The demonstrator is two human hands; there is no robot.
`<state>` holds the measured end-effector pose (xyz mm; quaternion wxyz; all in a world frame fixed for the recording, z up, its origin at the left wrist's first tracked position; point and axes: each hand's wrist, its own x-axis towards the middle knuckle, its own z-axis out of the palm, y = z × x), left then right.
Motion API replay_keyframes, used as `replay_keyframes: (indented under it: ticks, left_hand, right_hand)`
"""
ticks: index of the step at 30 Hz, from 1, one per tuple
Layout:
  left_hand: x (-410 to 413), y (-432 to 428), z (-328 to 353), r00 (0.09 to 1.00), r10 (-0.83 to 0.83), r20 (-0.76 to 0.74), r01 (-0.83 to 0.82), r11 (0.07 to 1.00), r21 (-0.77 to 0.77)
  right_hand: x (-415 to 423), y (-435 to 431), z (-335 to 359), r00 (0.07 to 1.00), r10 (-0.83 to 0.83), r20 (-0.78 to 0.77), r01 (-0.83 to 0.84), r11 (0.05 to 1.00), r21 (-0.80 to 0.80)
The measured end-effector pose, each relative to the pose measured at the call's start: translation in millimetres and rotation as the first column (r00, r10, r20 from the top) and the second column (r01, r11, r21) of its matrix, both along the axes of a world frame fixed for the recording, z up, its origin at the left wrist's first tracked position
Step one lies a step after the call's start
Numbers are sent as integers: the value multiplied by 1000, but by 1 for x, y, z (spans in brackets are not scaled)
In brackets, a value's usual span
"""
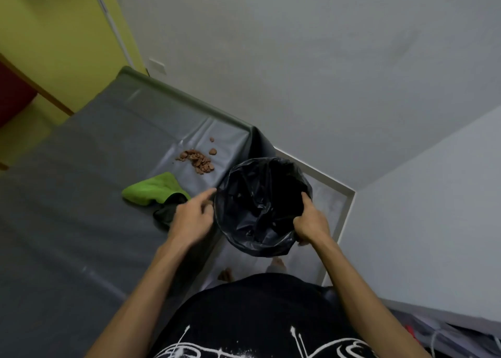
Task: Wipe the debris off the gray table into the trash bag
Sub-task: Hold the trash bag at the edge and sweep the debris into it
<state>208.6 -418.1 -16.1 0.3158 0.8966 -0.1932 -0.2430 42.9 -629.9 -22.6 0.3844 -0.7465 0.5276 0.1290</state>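
Observation:
A pile of brown debris (197, 161) lies on the gray table (81, 195) near its far right corner, with two loose bits beside it. A green cloth (154, 190) lies on the table just left of my hands. The black trash bag (260, 208) hangs open beside the table's right edge. My right hand (310, 226) grips its near right rim, thumb inside the opening. My left hand (191, 218) is over the table edge, its index finger stretched out to the bag's left rim and the other fingers loosely bent, holding nothing that I can see.
A dark crumpled piece (166, 209) lies partly under the green cloth, beside my left hand. White walls stand close behind and to the right. A white skirting (344, 195) frames the narrow floor gap where the bag hangs. My bare feet (226, 273) stand below.

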Motion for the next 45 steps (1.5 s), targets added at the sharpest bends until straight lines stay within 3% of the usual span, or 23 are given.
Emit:
replay_keyframes:
  ticks: [5,7,10,13,16,20,29,34,40,45]
  left_hand:
    - [28,31,29,910,362,201,-332,928,-168]
    - [36,40,27,861,442,254,-422,897,-131]
    - [45,47,13,868,468,165,-480,876,41]
    - [49,49,-6,890,455,21,-452,879,149]
    - [47,47,-20,894,448,-17,-438,881,179]
    - [56,48,-25,902,431,13,-423,879,218]
    - [109,37,-15,920,355,165,-369,927,67]
    - [151,17,-11,925,314,212,-346,929,134]
    - [182,-17,-24,977,177,117,-202,945,258]
    - [179,-38,-27,984,79,160,-115,966,231]
  right_hand:
    - [4,3,6,1000,23,1,-23,999,-31]
    - [5,4,8,999,32,-2,-32,999,-39]
    - [3,3,9,999,43,-10,-44,998,-37]
    - [2,-1,6,999,50,-13,-50,998,-32]
    - [0,-7,2,998,51,-39,-52,998,-29]
    - [0,-19,0,998,31,-52,-32,999,-27]
    - [16,-22,2,999,38,-26,-40,995,-87]
    - [22,-20,-2,999,32,-20,-33,997,-70]
    - [26,-22,-6,999,11,-33,-12,1000,-19]
    - [31,-25,-8,999,18,-50,-20,999,-38]
